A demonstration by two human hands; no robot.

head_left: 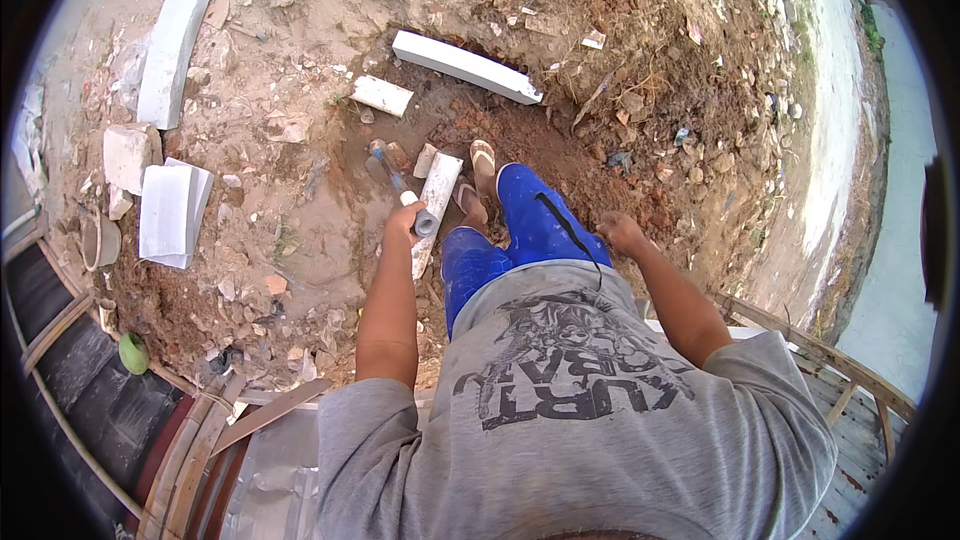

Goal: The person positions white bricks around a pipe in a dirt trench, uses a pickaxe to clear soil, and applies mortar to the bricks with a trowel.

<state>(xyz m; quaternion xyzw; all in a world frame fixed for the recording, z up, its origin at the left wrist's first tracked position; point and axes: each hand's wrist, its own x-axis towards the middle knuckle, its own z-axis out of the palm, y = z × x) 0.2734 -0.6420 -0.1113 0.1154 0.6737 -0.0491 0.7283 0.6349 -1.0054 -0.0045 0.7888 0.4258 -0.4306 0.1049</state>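
My left hand (404, 223) is closed around a long-handled tool (396, 182) with a blue shaft, a pale grip and a round grey end. The tool slants away from me toward the muddy ground, and I cannot make out what kind its far end is. Just right of it, a narrow white block piece (438, 185) lies by my sandalled feet. My right hand (622, 232) hangs beside my right thigh, fingers curled, with nothing visible in it. Ahead of my feet, a long white block (466, 66) rests along a shallow trench, near a shorter white piece (382, 96).
To the left lie a long white block (178, 45), a rough pale block (130, 157) and stacked white slabs (168, 212). Rubble and loose soil (650, 110) rise on the right. Behind me are wooden beams (265, 416) and metal sheets; a green fruit-like object (133, 353) sits left.
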